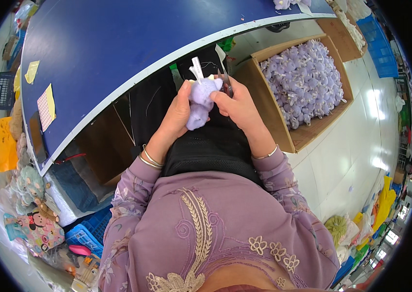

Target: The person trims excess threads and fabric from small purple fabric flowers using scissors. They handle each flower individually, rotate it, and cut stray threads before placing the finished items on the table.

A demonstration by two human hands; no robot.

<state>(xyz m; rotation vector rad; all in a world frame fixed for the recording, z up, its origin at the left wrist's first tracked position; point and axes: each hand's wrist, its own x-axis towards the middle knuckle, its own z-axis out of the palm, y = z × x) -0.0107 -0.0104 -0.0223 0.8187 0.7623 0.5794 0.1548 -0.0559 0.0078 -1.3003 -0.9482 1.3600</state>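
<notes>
While left grip holds fuzzy, rounded plush, flat tag protrudes.

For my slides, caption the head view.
Left hand and right hand hold a purple plush toy near a box of purple pieces.

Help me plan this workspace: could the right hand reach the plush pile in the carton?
Probably yes: the carton stands open nearby, though the right hand is gripping a purple toy.
</notes>
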